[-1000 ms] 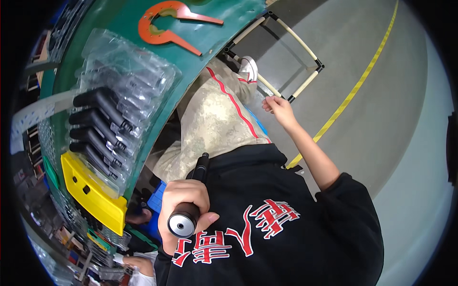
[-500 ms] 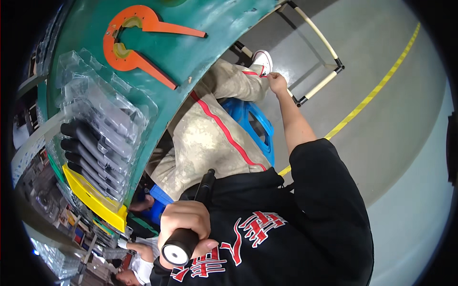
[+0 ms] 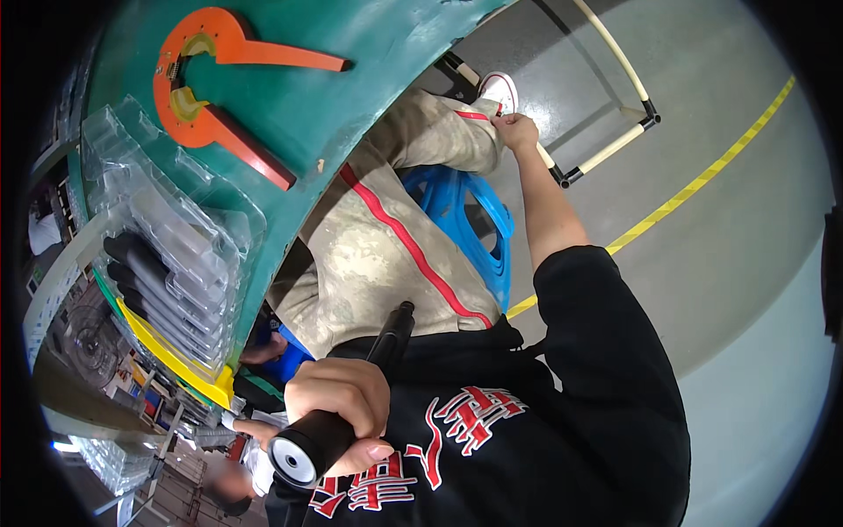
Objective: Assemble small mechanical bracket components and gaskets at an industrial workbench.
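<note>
My left hand [image 3: 341,406] is wrapped round a black cylindrical tool [image 3: 309,446] in front of my chest. Its wide end has a white disc with a dark centre; the thin black end points up and right, over my lap. What kind of tool it is, I cannot make out. My right arm stretches out to the lower trouser leg [image 3: 439,140], just above a white shoe [image 3: 499,90]. There my right hand [image 3: 518,132] is closed on the beige cloth near its red stripe.
An orange horseshoe-shaped piece [image 3: 198,83] lies on the green table [image 3: 351,114]. Clear plastic trays [image 3: 189,241] with black parts and a yellow bin [image 3: 180,356] stand at left. Beneath me is a blue stool [image 3: 465,211]. A tube frame [image 3: 606,149] stands right; a co-worker [image 3: 255,461] is lower left.
The whole view has shifted, with the table things further left. The tool's wide end has swung left and its thin end right. My right hand stays at the trouser leg.
</note>
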A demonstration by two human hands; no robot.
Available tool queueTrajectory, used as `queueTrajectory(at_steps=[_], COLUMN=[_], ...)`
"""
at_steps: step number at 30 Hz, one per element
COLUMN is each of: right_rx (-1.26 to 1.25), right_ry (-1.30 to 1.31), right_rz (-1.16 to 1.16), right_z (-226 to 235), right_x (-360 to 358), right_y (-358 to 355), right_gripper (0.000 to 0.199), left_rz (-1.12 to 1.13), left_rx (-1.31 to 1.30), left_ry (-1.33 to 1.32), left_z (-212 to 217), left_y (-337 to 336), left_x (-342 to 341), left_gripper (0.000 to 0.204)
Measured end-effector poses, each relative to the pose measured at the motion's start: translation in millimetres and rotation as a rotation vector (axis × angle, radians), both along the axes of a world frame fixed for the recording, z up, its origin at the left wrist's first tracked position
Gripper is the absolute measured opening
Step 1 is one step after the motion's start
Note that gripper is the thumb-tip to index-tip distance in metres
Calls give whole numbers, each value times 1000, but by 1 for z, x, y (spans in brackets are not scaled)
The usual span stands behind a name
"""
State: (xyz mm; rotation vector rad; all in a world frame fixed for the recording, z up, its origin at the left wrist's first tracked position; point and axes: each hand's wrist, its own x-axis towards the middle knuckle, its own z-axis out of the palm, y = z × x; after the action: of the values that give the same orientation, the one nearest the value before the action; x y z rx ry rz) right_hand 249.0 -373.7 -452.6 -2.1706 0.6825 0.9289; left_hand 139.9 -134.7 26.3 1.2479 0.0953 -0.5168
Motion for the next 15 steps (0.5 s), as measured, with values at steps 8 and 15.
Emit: queueTrajectory(at_steps=[8, 15], right_rx=[-13, 37], right_ry=[-159, -321], right_rz=[-71, -108], right_z=[-14, -26], right_x=[-3, -13], right_y=[8, 8], right_gripper=[27, 19], left_rz=[1, 174], left_rx=[-120, -415], left_ry=[73, 258], left_z=[0, -22], left_y=[-1, -32], left_x=[6, 36], left_gripper=[23, 20])
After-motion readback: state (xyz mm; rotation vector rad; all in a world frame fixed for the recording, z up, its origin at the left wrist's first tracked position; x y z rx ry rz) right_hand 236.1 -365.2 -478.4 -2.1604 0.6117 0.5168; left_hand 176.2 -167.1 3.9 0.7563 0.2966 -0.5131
